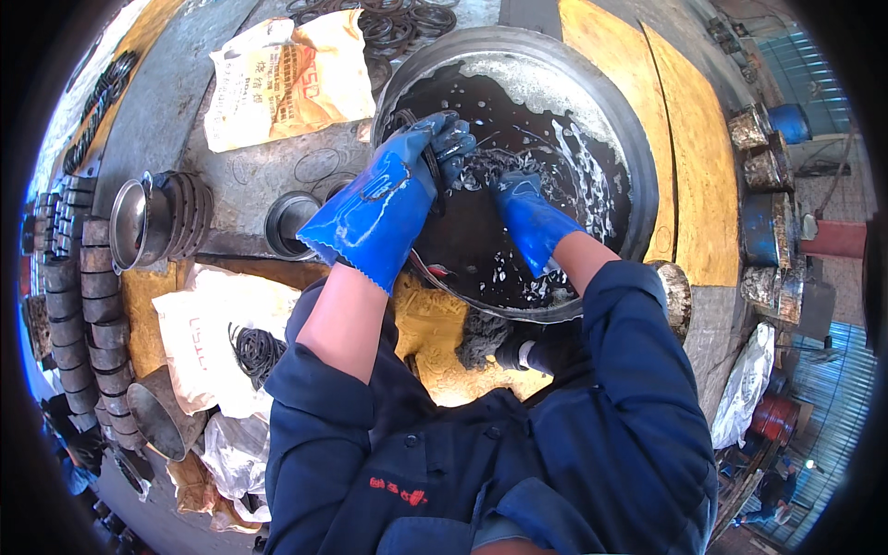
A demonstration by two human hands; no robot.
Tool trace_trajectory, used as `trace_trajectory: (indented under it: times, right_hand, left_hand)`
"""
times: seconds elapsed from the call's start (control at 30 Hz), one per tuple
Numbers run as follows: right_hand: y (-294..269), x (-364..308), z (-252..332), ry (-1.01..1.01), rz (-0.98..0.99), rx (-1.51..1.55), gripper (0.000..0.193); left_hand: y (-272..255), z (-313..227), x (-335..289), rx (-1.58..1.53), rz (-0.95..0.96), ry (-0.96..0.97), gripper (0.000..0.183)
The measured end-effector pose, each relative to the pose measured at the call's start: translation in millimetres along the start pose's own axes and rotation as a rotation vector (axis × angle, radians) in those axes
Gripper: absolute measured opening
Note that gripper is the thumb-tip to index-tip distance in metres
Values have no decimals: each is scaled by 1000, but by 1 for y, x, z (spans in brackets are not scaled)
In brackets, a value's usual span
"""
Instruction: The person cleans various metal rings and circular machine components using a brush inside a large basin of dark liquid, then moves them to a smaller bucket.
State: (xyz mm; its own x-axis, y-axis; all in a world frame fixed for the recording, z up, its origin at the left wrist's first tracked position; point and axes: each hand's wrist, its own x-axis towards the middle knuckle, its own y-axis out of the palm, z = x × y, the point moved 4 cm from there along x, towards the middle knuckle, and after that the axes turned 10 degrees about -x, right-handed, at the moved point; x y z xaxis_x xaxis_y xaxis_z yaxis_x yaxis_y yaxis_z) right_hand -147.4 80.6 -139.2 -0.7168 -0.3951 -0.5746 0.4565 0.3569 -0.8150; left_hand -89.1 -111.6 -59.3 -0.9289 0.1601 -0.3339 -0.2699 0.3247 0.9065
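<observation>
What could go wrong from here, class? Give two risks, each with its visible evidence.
The dark liquid might splash past the right hand's glove cuff onto the bare forearm. The black rings in the left hand could slip, since its blue glove looks wet.

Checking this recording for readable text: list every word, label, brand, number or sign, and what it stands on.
Upper cream sack: large reddish letters and smaller print; wording withheld.
Lower white sack: reddish letters, sideways; wording withheld.
Navy jacket: small red characters, too blurred to read.
</observation>
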Motion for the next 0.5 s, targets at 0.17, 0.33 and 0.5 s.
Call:
trace_trajectory:
  times: [0.17,0.33,0.5]
  right_hand:
    - [-1,-3,31,-131,-10,121,22]
    - [9,-25,27,-211,50,92,21]
    - [21,-39,3,-229,141,-88,21]
  left_hand:
    - [-8,2,9,-21,15,-29,27]
    - [9,7,8,46,-82,-13,27]
    - [3,3,-2,102,-160,12,28]
